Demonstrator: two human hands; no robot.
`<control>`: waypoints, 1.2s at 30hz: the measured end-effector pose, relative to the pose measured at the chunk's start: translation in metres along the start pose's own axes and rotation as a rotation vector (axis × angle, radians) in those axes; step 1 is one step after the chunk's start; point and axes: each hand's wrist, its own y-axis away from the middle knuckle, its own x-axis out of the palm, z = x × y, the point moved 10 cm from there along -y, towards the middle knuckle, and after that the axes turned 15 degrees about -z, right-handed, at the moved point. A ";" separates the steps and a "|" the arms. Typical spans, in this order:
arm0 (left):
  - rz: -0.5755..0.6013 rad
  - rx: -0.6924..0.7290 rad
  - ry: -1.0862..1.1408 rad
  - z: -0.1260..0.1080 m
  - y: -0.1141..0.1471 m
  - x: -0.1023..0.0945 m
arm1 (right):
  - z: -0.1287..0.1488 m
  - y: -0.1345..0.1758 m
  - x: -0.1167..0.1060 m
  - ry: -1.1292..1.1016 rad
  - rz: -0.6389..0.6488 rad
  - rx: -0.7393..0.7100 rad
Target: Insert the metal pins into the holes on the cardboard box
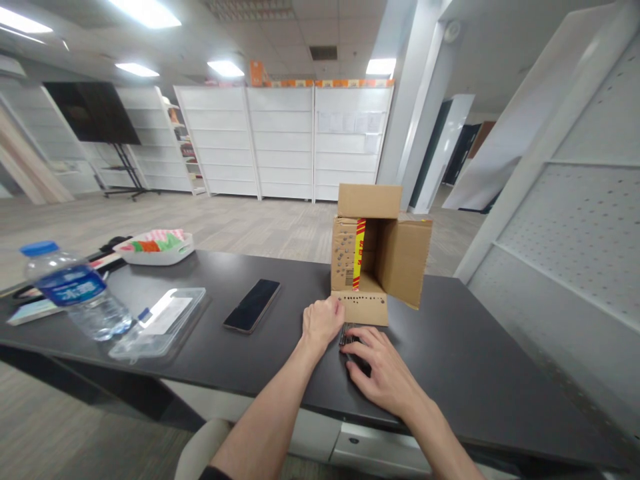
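An open cardboard box [380, 247] stands on the dark table, its mouth toward me, with a yellow-and-red tape strip [359, 253] across its left flap. The lower flap [365, 310] lies forward and bears rows of small dark dots. My left hand [323, 320] is closed against the left edge of that flap; what its fingers hold, if anything, is hidden. Just in front of the flap lies a row of thin dark pieces [345, 335], too small to name surely. My right hand [375, 367] reaches over them, fingers curved and apart, fingertips touching the row.
Left of my hands, a phone [253, 305] lies on the table [480, 360]. Farther left are a clear plastic case [187, 310], a water bottle [75, 290] and a white basket [170, 255] with colourful contents. A perforated panel [590, 200] rises at the right.
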 end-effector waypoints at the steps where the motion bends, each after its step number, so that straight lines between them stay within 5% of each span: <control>1: -0.001 0.001 0.000 0.000 0.000 -0.001 | 0.000 -0.001 0.000 0.000 -0.003 -0.003; 36: -0.066 -0.143 0.131 0.017 -0.008 -0.006 | -0.020 -0.028 0.008 0.139 -0.098 0.045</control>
